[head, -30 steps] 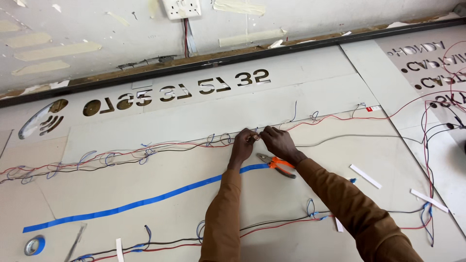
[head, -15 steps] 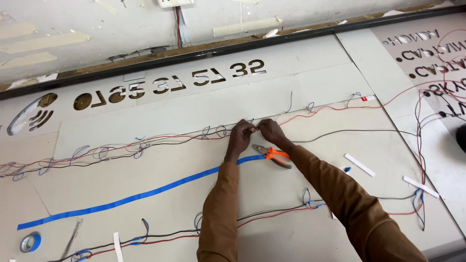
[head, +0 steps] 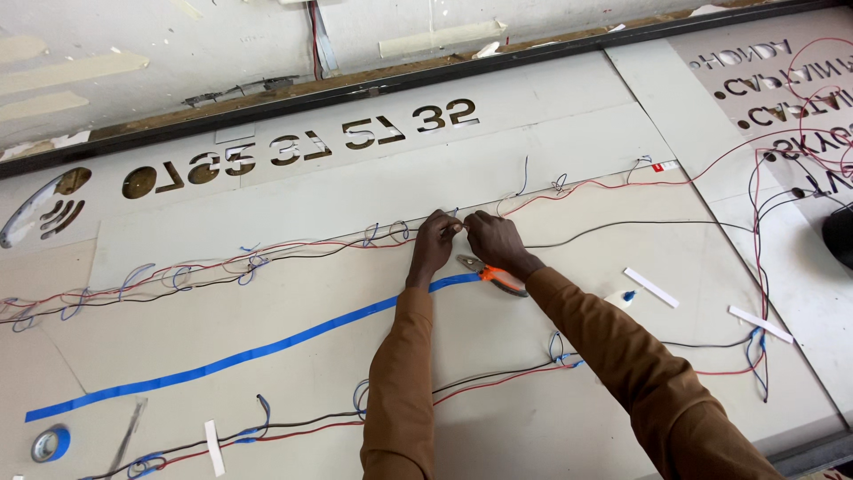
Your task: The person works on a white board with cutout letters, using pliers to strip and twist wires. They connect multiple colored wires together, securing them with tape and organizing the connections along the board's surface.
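While the view drifts a little, still pinching the wire run (head: 373, 242), left hand (head: 433, 246) and right hand (head: 494, 240) fingertips closed together, pliers (head: 494, 276) lying untouched.

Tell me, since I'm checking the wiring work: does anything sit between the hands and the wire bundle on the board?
Nothing visible does. The left hand and right hand already meet on the red and blue wire bundle, fingertips pinching it. The orange-handled pliers lie on the board just below the right hand, beside the blue tape strip, not in the way.
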